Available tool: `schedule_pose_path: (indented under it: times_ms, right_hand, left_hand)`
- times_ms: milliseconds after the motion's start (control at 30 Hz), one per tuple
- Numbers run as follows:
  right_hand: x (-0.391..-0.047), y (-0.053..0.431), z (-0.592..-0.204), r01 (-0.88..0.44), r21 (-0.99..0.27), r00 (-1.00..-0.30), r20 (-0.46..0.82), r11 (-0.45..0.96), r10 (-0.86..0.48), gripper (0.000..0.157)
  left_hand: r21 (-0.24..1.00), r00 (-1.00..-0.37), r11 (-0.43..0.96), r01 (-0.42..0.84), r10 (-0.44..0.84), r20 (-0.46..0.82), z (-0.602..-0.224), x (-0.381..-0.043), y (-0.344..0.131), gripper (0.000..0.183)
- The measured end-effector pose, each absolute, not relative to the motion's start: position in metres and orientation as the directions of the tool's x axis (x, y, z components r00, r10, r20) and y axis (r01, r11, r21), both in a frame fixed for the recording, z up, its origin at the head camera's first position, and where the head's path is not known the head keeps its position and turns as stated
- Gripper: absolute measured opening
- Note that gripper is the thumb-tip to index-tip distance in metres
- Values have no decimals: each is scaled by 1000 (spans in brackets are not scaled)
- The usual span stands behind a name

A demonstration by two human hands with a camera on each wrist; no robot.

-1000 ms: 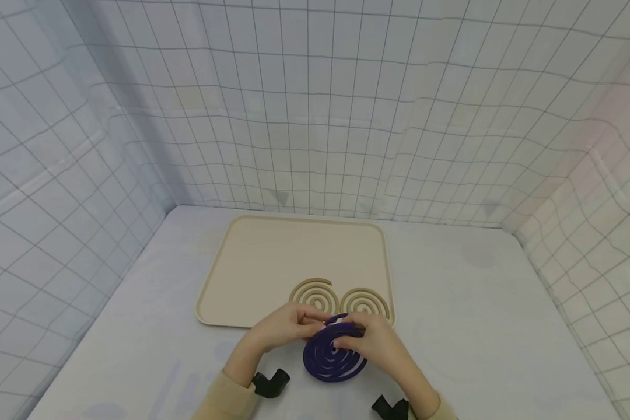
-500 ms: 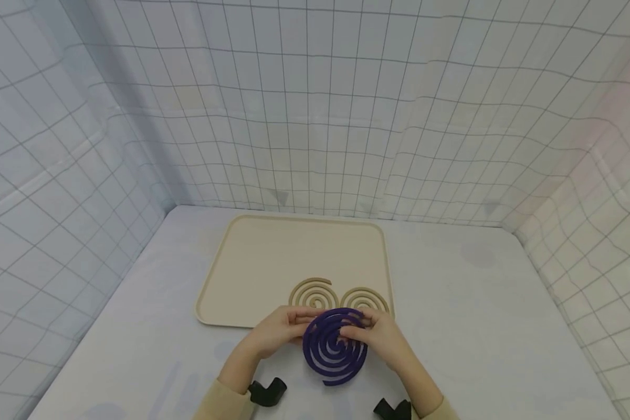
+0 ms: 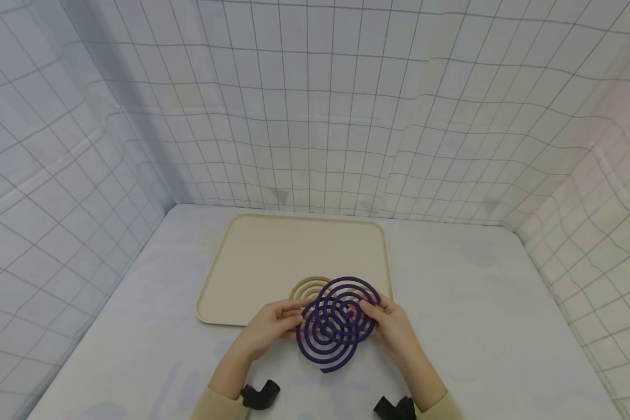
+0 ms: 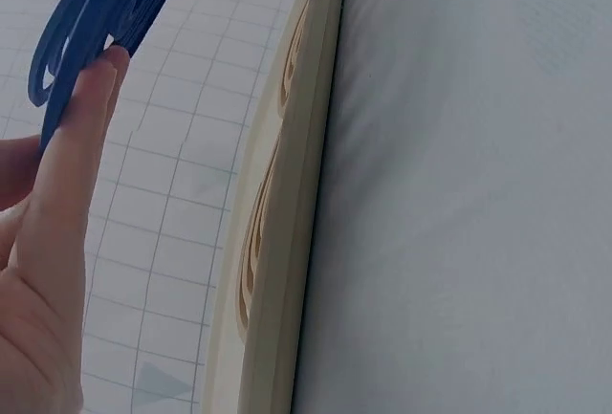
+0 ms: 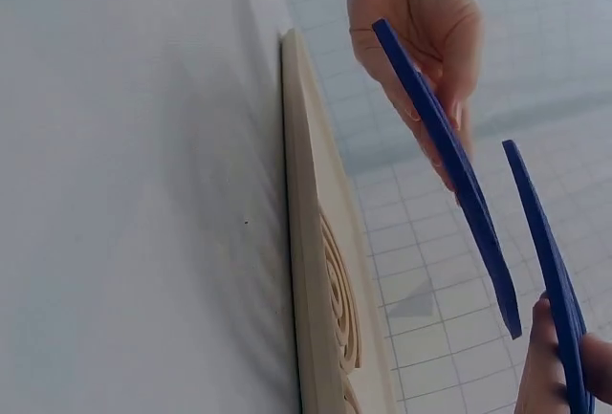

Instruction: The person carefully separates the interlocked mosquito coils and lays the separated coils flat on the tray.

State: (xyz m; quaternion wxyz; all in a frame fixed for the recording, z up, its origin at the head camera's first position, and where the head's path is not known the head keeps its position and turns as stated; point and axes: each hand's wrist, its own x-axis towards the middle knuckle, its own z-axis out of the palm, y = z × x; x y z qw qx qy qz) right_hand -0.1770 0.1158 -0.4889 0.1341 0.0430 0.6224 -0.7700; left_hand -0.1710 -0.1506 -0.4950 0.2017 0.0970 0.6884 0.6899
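In the head view my left hand (image 3: 268, 328) pinches the lower-left edge of a dark purple mosquito coil (image 5: 453, 161). My right hand (image 3: 401, 337) holds a second purple mosquito coil (image 5: 548, 247) by its right side, thumb in front and fingers behind. The two spirals overlap from above, but the right wrist view shows a gap between them. Both are tilted and raised over the front edge of a cream tray (image 3: 252, 262). A tan mosquito coil (image 3: 315, 278) lies in the tray behind them, partly covered. Another tan coil (image 4: 290, 70) shows in the left wrist view.
The tray, with a low raised rim, lies on a white-covered table (image 3: 462, 309). Grid-patterned sheets (image 3: 315, 116) hang at the back and both sides. Black camera mounts (image 3: 261, 395) sit at both wrists, near beige sleeves (image 3: 217, 405).
The purple coils, stacked together before, are now two separate spirals. My right hand has moved right and slightly forward with one; my left keeps the other, slightly left of before.
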Motion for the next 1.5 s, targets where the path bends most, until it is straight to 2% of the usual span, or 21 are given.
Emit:
schedule_pose_path:
  times_ms: [133, 200, 600, 767, 1000, 1067, 1267, 1500]
  right_hand:
    - [-182, 114, -488, 286, -922, -958, -272, -260, -90, 24]
    - [-185, 113, -488, 293, -913, -956, -285, -283, -70, 20]
    - [-217, 108, -492, 266, -855, -951, -308, -445, 24, 18]
    - [-235, 108, -493, 271, -879, -943, -324, -391, 74, 21]
    - [-256, 110, -490, 275, -922, -931, -326, -272, 167, 34]
    - [-259, 111, -490, 271, -923, -929, -325, -274, 176, 31]
    - [-269, 113, -493, 290, -916, -915, -350, -278, 201, 6]
    - [-282, 120, -500, 274, -910, -917, -344, -311, 200, 6]
  left_hand:
    - [988, -931, 30, -150, 333, -152, -494, -170, -155, 44]
    - [988, -942, 16, -152, 300, -150, -495, -170, -158, 44]
    - [976, -976, -15, -216, 13, -216, -491, -178, -174, 45]
    - [973, -972, -39, -226, -59, -228, -489, -190, -183, 46]
    - [956, -957, -160, -245, -116, -264, -488, -219, -191, 50]
    - [953, -956, -188, -239, -126, -264, -489, -226, -191, 50]
    - [951, -950, -210, -227, -169, -264, -491, -246, -188, 48]
    - [942, -933, -224, -249, -205, -296, -497, -270, -181, 45]
